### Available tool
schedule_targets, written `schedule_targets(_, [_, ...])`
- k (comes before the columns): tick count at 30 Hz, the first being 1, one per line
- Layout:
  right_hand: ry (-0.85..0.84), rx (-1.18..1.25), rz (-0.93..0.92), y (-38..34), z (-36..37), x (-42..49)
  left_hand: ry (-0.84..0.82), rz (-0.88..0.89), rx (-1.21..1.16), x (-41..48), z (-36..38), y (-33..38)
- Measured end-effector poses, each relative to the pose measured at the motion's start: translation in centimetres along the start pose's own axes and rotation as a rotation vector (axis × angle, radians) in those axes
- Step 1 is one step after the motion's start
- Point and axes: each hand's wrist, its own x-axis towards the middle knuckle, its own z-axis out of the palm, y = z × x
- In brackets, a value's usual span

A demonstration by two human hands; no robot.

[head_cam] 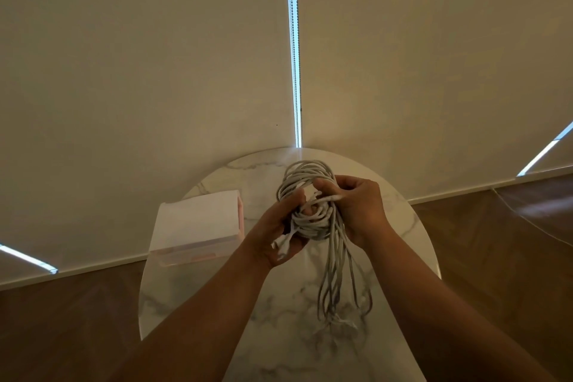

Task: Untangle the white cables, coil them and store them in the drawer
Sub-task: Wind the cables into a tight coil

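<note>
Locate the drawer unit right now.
Head view: the pink drawer unit sits on the left part of the round marble table, just left of the left hand, which with the right hand holds the white cables.

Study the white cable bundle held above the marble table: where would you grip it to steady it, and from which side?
Grip the white cables at the tightly wound middle, from the left, as the left hand does. That waist is narrow and firm; the loops above and strands hanging below are loose and would likely slip. The right hand pinches a strand.
</note>
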Motion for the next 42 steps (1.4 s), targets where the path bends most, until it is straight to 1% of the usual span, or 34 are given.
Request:
schedule_targets(2, [-0.017, 0.002, 0.012, -0.4, 0.1, 0.0, -0.131, 0.037, -0.073, 0.1, -0.1, 0.0])
schedule_targets(4, [-0.003, -0.036, -0.007, -0.5, 0.2, 0.0, -0.129, 0.03, -0.114, 0.2, 0.0, 0.3])
schedule_targets(7, [0.007, -0.072, -0.07, -0.6, 0.3, -0.2, -0.096, 0.025, 0.003, 0.1, 0.0, 0.6])
schedule_targets(9, [0.013, -0.139, -0.153, -0.9, 0.3, -0.5, -0.022, 0.02, 0.133, 0.1, -0.1, 0.7])
schedule_targets(12, [0.033, -0.293, -0.277, -1.5, 0.5, -0.8, 0.203, 0.008, 0.399, -0.1, -0.2, 0.6])
schedule_targets(14, [0.063, -0.351, -0.317, -1.6, 0.6, -0.6, 0.319, 0.016, 0.537, -0.3, 0.0, 0.6])
schedule_targets(17, [0.078, -0.425, -0.379, -1.6, 0.5, -0.5, 0.384, -0.015, 0.603, -0.5, 0.6, 0.9])
schedule_targets(21, [0.087, -0.487, -0.43, -1.6, 0.8, -0.9, 0.455, -0.234, 0.66, -0.4, 1.2, 1.6])
schedule_targets(24, [0.097, -0.571, -0.522, -1.0, 0.7, -1.0, 0.455, -0.336, 0.653, -0.1, 1.1, 1.4])
schedule_targets(26, [0.094, -0.581, -0.547, -0.8, 0.4, -0.9, 0.453, -0.358, 0.609, 0.0, 0.8, 1.4])
schedule_targets(28, [0.083, -0.613, -0.565, -0.6, 0.0, -0.7, 0.414, -0.358, 0.575, 0.0, 0.6, 1.5])
schedule_targets(32, [0.076, -0.582, -0.531, -0.8, -0.7, -0.2, 0.333, -0.342, 0.751, 0.0, 0.4, 1.8])
schedule_targets(35, [0.055, -0.52, -0.46, -1.1, -1.1, 0.1, 0.22, -0.407, 0.746, -0.2, 0.5, 2.4])
schedule_targets(37, [0.051, -0.5, -0.447, -1.2, -1.4, 0.3, 0.194, -0.418, 0.833, -0.1, 0.6, 2.9])
schedule_targets(40, [0.05, -0.492, -0.452, -0.8, -1.6, 0.5, 0.188, -0.378, 1.08, -0.2, 1.0, 3.6])
schedule_targets(42, [0.06, -0.501, -0.461, -0.4, -1.6, 0.7, 0.198, -0.353, 1.176, -0.2, 1.3, 3.7])
